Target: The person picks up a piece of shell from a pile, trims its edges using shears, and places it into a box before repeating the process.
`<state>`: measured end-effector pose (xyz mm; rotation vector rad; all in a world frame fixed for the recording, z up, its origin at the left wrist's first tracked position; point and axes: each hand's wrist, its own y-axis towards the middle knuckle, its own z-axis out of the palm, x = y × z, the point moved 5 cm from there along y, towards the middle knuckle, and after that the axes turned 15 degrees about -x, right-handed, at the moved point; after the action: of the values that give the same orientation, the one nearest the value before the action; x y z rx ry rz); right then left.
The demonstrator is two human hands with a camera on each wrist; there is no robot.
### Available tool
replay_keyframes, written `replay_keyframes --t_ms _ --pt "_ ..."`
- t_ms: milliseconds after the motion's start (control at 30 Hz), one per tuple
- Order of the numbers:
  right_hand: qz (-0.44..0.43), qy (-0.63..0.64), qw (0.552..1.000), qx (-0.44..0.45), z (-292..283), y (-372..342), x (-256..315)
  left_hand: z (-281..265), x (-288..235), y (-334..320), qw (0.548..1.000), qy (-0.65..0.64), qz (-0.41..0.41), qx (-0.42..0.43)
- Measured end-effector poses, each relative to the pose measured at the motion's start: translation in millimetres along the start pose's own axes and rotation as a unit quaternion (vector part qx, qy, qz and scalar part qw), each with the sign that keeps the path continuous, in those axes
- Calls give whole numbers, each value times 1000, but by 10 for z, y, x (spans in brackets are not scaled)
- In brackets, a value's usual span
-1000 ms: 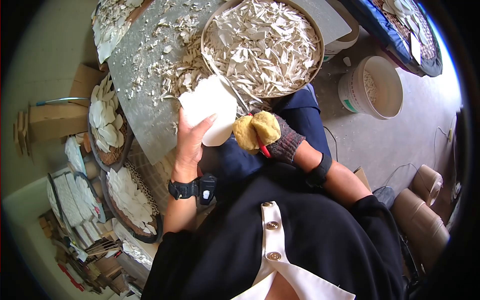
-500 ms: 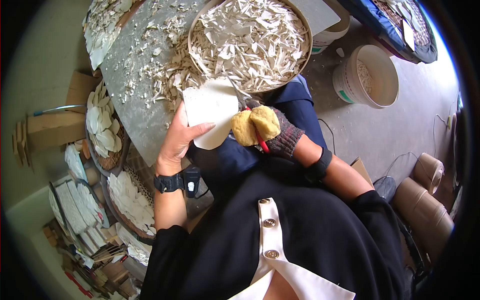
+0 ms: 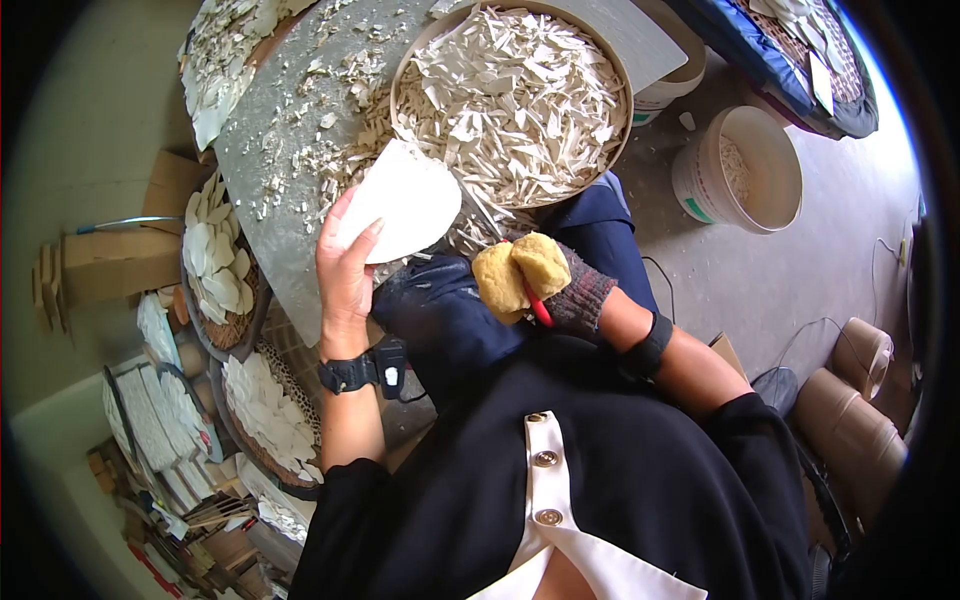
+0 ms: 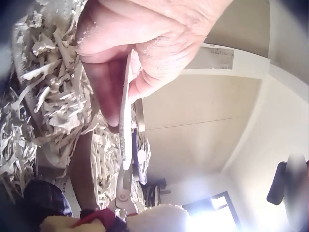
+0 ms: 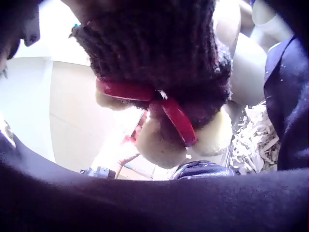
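My bare left hand [image 3: 345, 270] pinches a thin, flat white piece [image 3: 410, 200] between thumb and fingers. One side of the piece is rounded, and in the left wrist view it is seen nearly edge-on. In a knitted glove, my right hand [image 3: 582, 296] grips shears with red handles [image 3: 541, 310] wrapped in yellow foam pads [image 3: 500, 280]. The shears' metal blades [image 3: 480, 205] point up and left, just right of the piece in the head view. The left wrist view shows their pivot [image 4: 122, 197] below the piece's lower end. Foam and glove hide most of my right fingers.
A round tray [image 3: 630, 110] heaped with white offcuts sits on the grey table [image 3: 265, 200], with scraps scattered to its left. Baskets of flat white pieces [image 3: 265, 410] stand at the left. A white bucket [image 3: 690, 180] is on the floor at the right.
My left hand has shifted slightly left and turned the white piece, so its rounded side now faces right. The shears have dropped slightly toward my body, still in my right hand.
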<state>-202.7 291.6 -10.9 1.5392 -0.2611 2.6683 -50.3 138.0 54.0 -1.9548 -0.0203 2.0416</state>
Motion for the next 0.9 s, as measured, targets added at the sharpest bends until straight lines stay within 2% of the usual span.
replay_keyframes --t_ms 33,67,100,200,267,300,367,400,467,500,567,600,667,700,800,867,900 --pt "17 47 999 3 -2 4 -38 -3 -50 20 1000 8 2 8" --pt "70 138 988 -4 -40 16 -179 -5 -96 39 1000 17 4 15" --pt "123 228 966 -10 -63 35 -319 -3 -136 61 999 26 9 25" --pt "217 355 908 -39 -85 31 -500 3 -197 73 999 35 14 31" --pt "147 310 939 -22 -72 48 -423 -8 -188 79 999 39 17 26" --pt "54 241 969 9 -40 61 -292 -11 -186 82 999 40 18 23" --pt "-29 188 981 22 -15 59 -220 38 -178 30 998 44 17 32" --pt "-19 209 978 6 -24 65 -260 62 -173 10 998 46 16 37" --pt "-46 169 985 3 -22 78 -211 82 -147 18 997 57 6 55" --pt "-83 108 991 17 -35 73 -134 85 -138 24 996 63 1 64" --pt "-60 27 997 36 -65 53 -31 81 -134 70 995 63 -16 72" --pt "-2 5 999 41 -90 48 8 98 -134 94 995 62 -23 77" --pt "-12 -5 999 36 -122 59 57 160 -160 119 994 60 -34 85" --pt "-79 8 996 27 -115 46 103 191 -172 131 993 60 -40 89" --pt "-99 39 994 27 -156 42 246 295 -173 167 994 56 -35 92" --pt "-2 204 978 37 -180 57 146 356 -175 180 993 50 -42 97" --pt "13 193 981 21 -221 55 101 382 -177 185 993 48 -46 99"
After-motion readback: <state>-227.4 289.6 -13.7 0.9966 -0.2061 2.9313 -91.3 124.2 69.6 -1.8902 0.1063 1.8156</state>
